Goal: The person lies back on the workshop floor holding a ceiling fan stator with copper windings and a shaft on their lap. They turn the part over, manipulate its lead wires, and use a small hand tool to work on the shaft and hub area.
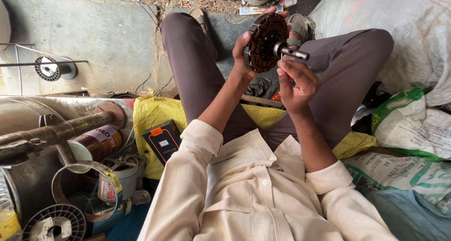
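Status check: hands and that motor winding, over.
Left hand grips wound stator by rim. Right hand fingers below its shaft. Nothing in the way.

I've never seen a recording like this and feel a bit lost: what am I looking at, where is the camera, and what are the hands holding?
There is one picture, taken by a camera worn on a person's head and looking down, so you see their own cream shirt, crossed legs and two bare hands. The left hand has its grip on a round motor part with coppery windings and a metal shaft sticking out. The right hand touches it just below the shaft. The person sits on a yellow sack where a small black and orange box lies. To the left stand rusty pipes and wire spools; white sacks lie to the right.
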